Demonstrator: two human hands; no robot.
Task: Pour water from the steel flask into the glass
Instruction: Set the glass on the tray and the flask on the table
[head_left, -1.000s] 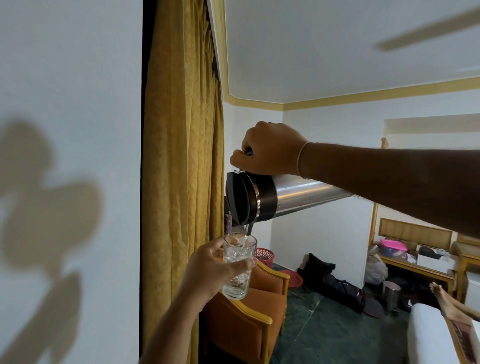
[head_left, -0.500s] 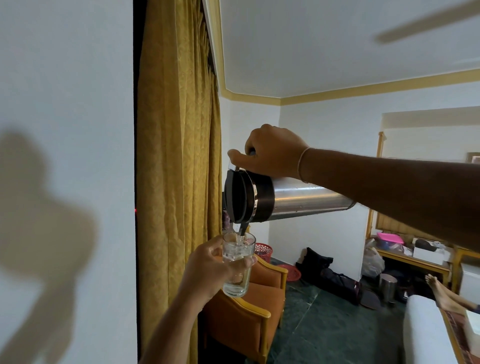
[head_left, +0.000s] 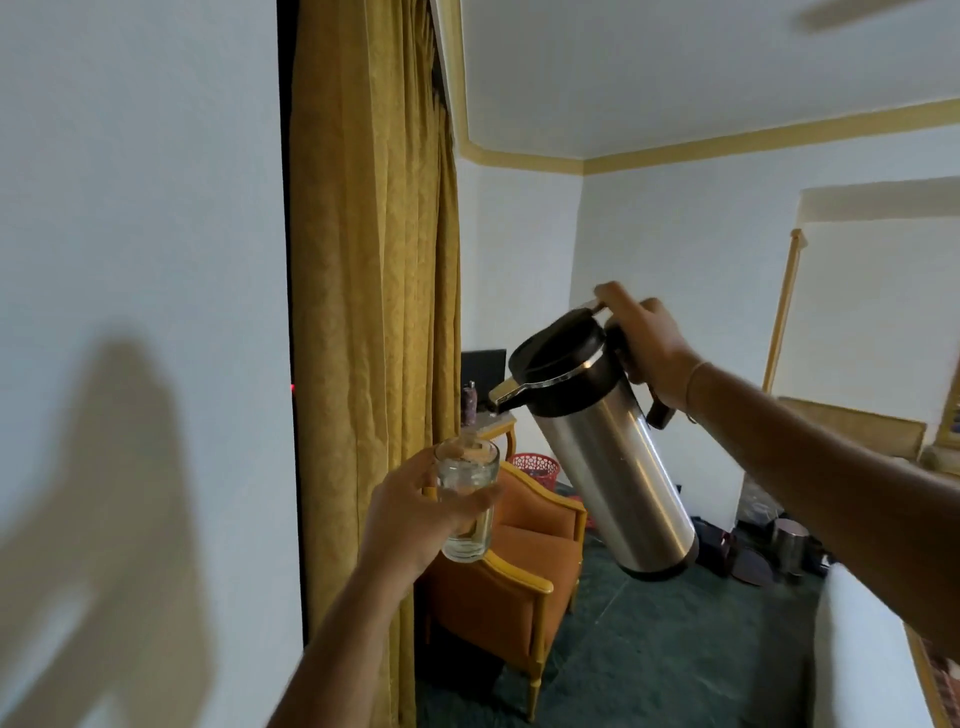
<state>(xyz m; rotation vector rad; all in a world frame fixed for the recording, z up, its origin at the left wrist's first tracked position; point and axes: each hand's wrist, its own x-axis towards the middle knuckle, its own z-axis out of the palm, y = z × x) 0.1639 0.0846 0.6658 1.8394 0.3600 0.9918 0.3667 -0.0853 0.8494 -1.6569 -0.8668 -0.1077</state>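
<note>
My right hand (head_left: 647, 345) grips the black handle of the steel flask (head_left: 605, 457), a silver cylinder with a black lid and spout. The flask hangs in the air, leaning only slightly, its spout pointing left and above the glass. No water runs from the spout. My left hand (head_left: 410, 512) is wrapped around a clear glass (head_left: 466, 486) that holds water. The glass stands upright in my grip, lower left of the flask and apart from it.
A mustard curtain (head_left: 374, 260) hangs just left of the glass beside a white wall. Below stands an orange armchair with a wooden frame (head_left: 519, 566). A red basket (head_left: 535, 465), bags and a small bin (head_left: 789, 540) sit on the green floor. A white bed edge (head_left: 857, 654) is at lower right.
The flask has swung from lying nearly level over the glass to nearly upright, moving right and down. The stream into the glass has stopped. The glass stays in my left hand.
</note>
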